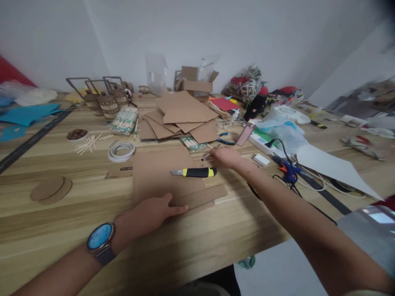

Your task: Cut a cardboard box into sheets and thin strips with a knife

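Note:
My left hand (151,213), with a watch (100,237) on its wrist, lies with thumb and index finger stretched apart at the near edge of a flat cardboard sheet (154,172). Its index finger touches a narrow cardboard strip (206,197) at the sheet's near right. Across the sheet lies a yellow and black utility knife (199,172), blade out to the left, held by neither hand. Beyond the knife's handle, my right hand (226,157) is down at the table with closed fingers. A small slim thing shows at its fingertips, too blurred to name.
Stacked cardboard pieces (185,113) lie behind the sheet. To the left are a roll of white cord (121,152), loose sticks (88,144) and cardboard discs (51,190). A blue glue gun (288,170) with black cables lies right, near a white sheet (335,166).

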Motion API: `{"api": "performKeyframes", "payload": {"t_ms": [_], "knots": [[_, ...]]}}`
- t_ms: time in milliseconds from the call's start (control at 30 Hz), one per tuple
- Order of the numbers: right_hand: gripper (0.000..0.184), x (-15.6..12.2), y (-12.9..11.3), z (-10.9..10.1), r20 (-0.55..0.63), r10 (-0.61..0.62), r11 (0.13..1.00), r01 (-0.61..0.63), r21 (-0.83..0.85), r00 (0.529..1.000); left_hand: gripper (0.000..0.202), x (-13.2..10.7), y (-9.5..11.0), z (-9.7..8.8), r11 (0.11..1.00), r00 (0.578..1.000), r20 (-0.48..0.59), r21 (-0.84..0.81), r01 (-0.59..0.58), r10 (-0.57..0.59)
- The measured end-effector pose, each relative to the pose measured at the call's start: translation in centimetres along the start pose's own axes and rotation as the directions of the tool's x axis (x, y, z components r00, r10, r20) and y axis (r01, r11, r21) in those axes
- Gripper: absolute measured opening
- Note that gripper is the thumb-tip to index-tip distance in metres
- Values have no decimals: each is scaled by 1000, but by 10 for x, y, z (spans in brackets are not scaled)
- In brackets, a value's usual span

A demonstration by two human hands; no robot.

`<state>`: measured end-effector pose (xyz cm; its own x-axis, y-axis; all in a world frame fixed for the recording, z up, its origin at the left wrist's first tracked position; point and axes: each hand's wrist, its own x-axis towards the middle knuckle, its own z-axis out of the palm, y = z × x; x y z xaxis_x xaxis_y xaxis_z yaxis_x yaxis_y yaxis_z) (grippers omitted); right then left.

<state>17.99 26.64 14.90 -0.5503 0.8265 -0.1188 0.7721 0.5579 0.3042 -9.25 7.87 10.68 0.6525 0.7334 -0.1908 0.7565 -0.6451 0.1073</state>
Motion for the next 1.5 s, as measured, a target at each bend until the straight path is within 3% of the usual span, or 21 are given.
{"api": "performKeyframes", "payload": {"t_ms": [67, 133, 233, 433, 600, 733, 800, 900, 1100, 1233, 1300, 1400, 1500], "knots": [[28, 4, -1, 5, -13, -4, 1000, 4, -23, 1000, 80, 0, 0, 1, 1000, 1000, -26, -13, 3, -4], [33, 11, -3, 9, -20, -18, 999, 17, -50, 1000, 82, 0, 1, -1, 1000, 1000, 16, 6, 22, -22], [29, 23, -5, 13, -7, -76, 995, 75, -73, 997, 81, 1, 4, -5, 998, 995, 86, 32, 49, -51], [21, 24, 7, 7, -87, -181, 983, 177, -46, 980, 77, 1, 3, -4, 998, 996, 68, -1, 64, -64], [26, -21, 18, -3, -166, -130, 990, 136, 23, 978, 70, 1, 0, -3, 999, 999, 24, -36, 25, -24], [31, -78, -2, 10, -262, -35, 984, 79, 160, 965, 72, 5, 1, -14, 1000, 996, 92, 11, 7, -8], [29, -99, -21, 26, -380, -45, 905, 199, 377, 924, 70, 10, 1, -21, 999, 993, 120, 34, -28, 24], [18, -113, -47, 50, -458, -169, 772, 406, 489, 873, 69, 18, 0, -32, 995, 981, 169, 6, -100, 97], [15, -103, -61, 81, -505, -146, 601, 481, 638, 851, 70, 28, 4, -48, 995, 972, 225, -88, -45, 64], [13, -102, -59, 84, -507, -132, 568, 484, 666, 852, 71, 19, 4, -44, 996, 956, 291, -86, 6, 19], [11, -104, -59, 83, -508, -131, 572, 484, 662, 851, 64, 7, 5, -36, 995, 974, 226, -99, 27, -4], [12, -106, -60, 83, -521, -133, 579, 493, 649, 843, 51, -11, 12, -16, 995, 997, 43, -79, 68, -64], [12, -106, -61, 84, -526, -127, 576, 494, 651, 841, 47, -21, 20, 4, 979, 975, -89, -18, 203, -204]]}}
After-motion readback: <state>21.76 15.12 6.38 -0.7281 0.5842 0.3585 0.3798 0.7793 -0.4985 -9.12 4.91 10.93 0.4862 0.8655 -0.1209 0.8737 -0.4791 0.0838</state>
